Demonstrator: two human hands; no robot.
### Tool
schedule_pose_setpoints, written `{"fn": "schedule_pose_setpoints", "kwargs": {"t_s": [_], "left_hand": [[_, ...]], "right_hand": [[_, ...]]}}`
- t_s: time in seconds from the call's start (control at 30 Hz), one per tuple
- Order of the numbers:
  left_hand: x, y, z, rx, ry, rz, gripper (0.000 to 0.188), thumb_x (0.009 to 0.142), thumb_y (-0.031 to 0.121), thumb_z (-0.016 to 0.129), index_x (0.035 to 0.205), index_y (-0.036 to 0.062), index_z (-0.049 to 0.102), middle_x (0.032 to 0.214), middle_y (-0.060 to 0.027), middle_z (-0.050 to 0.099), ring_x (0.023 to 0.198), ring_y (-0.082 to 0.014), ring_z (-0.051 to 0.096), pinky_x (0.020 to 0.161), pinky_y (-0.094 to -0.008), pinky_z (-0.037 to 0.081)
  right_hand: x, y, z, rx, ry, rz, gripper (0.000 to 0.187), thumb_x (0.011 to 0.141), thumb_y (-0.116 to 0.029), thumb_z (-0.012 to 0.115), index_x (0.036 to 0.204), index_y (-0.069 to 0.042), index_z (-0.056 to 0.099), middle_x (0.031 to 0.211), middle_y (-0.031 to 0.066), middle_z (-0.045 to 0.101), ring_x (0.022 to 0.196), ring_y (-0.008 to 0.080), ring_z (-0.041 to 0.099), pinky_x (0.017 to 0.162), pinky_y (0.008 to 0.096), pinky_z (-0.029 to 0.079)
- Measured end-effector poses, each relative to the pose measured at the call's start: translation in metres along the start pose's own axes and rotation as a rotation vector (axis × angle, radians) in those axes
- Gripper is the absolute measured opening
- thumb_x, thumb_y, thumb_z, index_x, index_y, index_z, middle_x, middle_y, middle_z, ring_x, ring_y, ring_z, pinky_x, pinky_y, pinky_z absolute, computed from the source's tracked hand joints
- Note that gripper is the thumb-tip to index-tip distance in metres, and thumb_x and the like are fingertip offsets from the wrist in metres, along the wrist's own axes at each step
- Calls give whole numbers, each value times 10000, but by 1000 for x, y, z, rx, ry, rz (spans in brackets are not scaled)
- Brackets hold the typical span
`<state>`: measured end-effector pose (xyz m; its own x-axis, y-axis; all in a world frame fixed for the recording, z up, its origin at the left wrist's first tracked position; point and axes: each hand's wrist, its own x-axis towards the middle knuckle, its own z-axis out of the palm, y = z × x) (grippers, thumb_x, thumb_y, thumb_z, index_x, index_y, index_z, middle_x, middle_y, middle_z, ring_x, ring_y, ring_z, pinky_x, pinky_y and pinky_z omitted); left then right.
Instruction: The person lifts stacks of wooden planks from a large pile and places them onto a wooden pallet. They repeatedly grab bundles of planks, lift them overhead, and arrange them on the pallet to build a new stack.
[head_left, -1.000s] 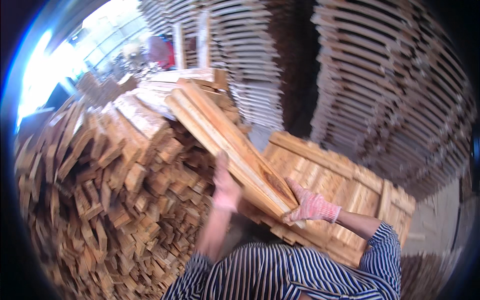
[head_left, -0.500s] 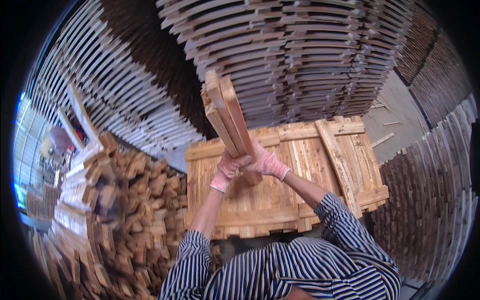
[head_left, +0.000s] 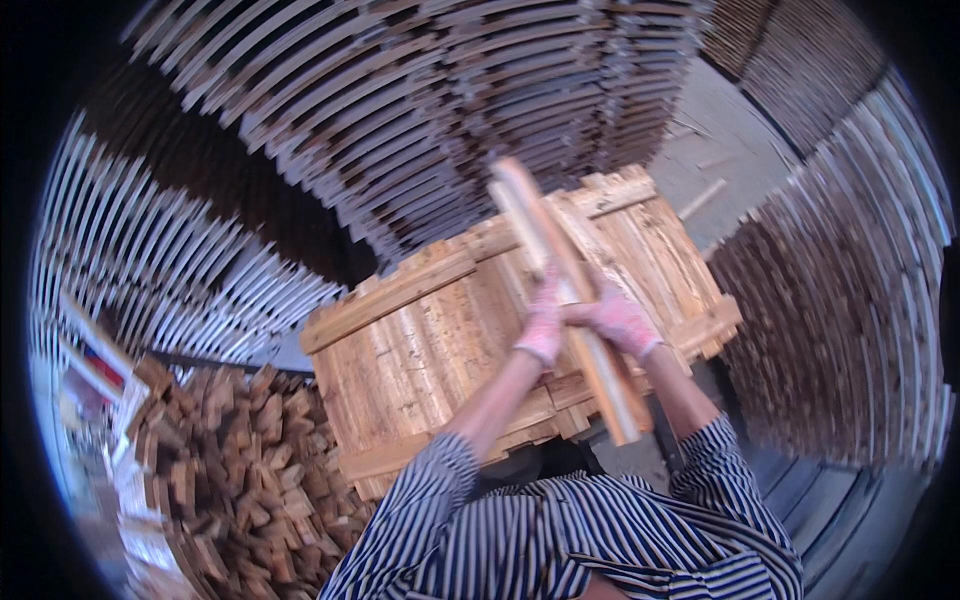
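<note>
A small bundle of wooden boards (head_left: 608, 385), blurred by motion, is held over the pallet-like stack. My left hand (head_left: 543, 322), in a pink and white glove, grips the boards from their left side. From the right side my right hand (head_left: 622, 318), gloved alike, closes round the same boards near their middle. The boards slant from the far left toward me, their near end reaching past the stack's front edge. Below them is a waist-high layer of planks (head_left: 420, 330) laid side by side, with crosswise boards (head_left: 395, 297) along its far and near edges. How many boards I hold is unclear.
A heap of loose wood pieces (head_left: 250, 470) lies at the near left. Tall stacks of spaced boards (head_left: 480, 90) stand beyond the planks, with another stack (head_left: 830, 290) close on the right. Wood scraps (head_left: 703, 198) lie on the floor at the far right.
The view has turned to the right. The boards went from steeply raised to lower and flatter, over the right part of the planks. Both hands still grip them.
</note>
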<state>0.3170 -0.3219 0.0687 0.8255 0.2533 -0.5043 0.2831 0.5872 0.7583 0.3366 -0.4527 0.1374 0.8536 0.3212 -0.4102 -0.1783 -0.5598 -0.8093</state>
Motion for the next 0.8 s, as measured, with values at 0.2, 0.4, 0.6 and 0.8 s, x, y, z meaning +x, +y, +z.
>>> {"fn": "schedule_pose_setpoints", "kwargs": {"t_s": [0.2, 0.4, 0.6, 0.8], "left_hand": [[59, -91, 16, 788, 66, 169, 828, 893, 502, 676, 1475, 27, 328, 1376, -283, 533, 1259, -401, 545, 1059, -486, 451], [-22, -67, -84, 838, -154, 222, 806, 940, 588, 594, 1491, 21, 438, 1483, -250, 503, 1372, -380, 486, 1132, -437, 400], [-185, -24, -212, 768, 459, 161, 812, 973, 572, 591, 1571, 67, 374, 1576, -227, 436, 1456, -361, 425, 1202, -404, 340], [-397, 56, -258, 863, 1216, 566, 747, 936, 400, 662, 1552, 59, 411, 1565, -218, 450, 1454, -365, 428, 1189, -416, 361]], "right_hand": [[74, 171, -72, -721, 355, -160, 818, 960, -576, 590, 1516, 7, 446, 1559, 256, 440, 1445, 411, 409, 1185, 457, 344], [68, 173, -86, -988, 304, 35, 833, 997, -542, 514, 1578, 18, 307, 1600, 297, 336, 1486, 464, 308, 1240, 501, 246], [62, 33, 64, -391, 239, -655, 798, 957, -391, 597, 1582, 13, 309, 1613, 284, 320, 1494, 441, 307, 1231, 475, 260], [-21, -120, 212, -26, -258, -1108, 803, 917, -240, 680, 1585, 8, 310, 1625, 271, 304, 1502, 418, 307, 1223, 449, 275]]}}
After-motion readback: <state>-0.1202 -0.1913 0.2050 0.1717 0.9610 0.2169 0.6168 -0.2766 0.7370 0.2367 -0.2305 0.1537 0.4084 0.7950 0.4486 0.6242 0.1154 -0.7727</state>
